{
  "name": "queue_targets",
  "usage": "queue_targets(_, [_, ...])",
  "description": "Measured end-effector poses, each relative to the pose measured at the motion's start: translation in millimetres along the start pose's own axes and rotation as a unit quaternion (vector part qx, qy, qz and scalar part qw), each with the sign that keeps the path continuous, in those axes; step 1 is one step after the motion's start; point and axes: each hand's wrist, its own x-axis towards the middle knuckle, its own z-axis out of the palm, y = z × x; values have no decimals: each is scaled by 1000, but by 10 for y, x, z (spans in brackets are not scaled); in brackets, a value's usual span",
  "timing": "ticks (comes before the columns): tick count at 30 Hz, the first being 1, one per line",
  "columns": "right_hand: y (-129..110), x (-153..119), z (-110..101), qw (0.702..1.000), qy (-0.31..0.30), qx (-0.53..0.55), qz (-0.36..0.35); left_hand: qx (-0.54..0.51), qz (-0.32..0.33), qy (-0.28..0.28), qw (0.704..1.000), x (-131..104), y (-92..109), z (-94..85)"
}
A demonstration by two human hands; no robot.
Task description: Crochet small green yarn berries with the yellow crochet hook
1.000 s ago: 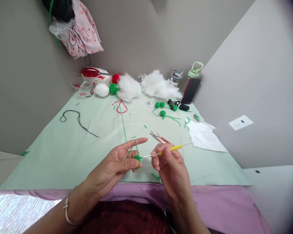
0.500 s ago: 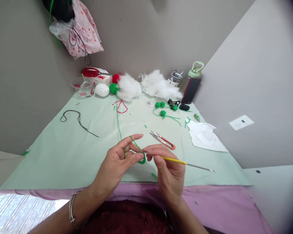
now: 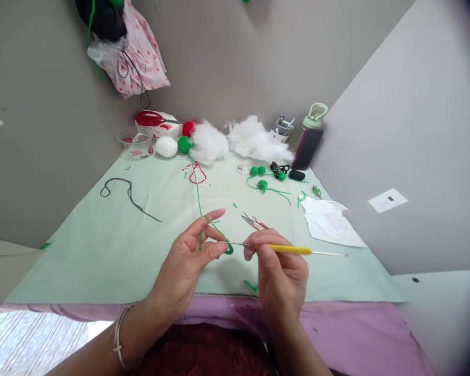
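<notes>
Between thumb and fingers, my left hand pinches a small loop of green crochet work. Green yarn runs over its raised index finger and back to the green yarn ball. My right hand is closed round the yellow handle of a double-ended crochet hook. The hook's left metal tip reaches the green piece at my left fingertips; its other end points right. Just beyond my right hand lie the thread snips, partly hidden by it.
White stuffing, a white yarn ball, a clear tub and a bottle with a phone line the back. Small green crocheted balls lie right of centre, white paper further right, black cord left.
My right hand has moved right, drawing the crochet hook away from my left fingers so more of its shaft shows. It now covers the handles of the snips. The view has shifted slightly.
</notes>
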Motion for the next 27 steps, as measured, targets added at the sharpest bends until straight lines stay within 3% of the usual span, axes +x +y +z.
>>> queue_targets(2, [50,-36,51,995,-26,-70,-58,15,32,16,999,-6,-57,18])
queue_targets(5, [106,-91,70,974,-15,-155,-167,-42,-69,-29,996,-1,-74,22])
queue_targets(8, [70,-69,14,995,23,-62,-75,-72,-129,-41,988,18,-8,3])
queue_targets(11, [-4,4,-27,996,36,77,32,-35,-66,-23,997,20,42,4])
queue_targets(14, [-34,51,0,990,3,128,64,10,-12,-24,1000,-5,27,33])
queue_targets(18, [-10,38,70,992,-27,106,58,22,-4,-40,999,-23,-16,59])
queue_targets(23, [32,-79,128,998,-28,-46,-45,-32,-40,-10,999,8,-34,66])
queue_targets(27, [127,-51,2,967,-117,-171,-151,-92,-112,-2,989,33,-2,5])
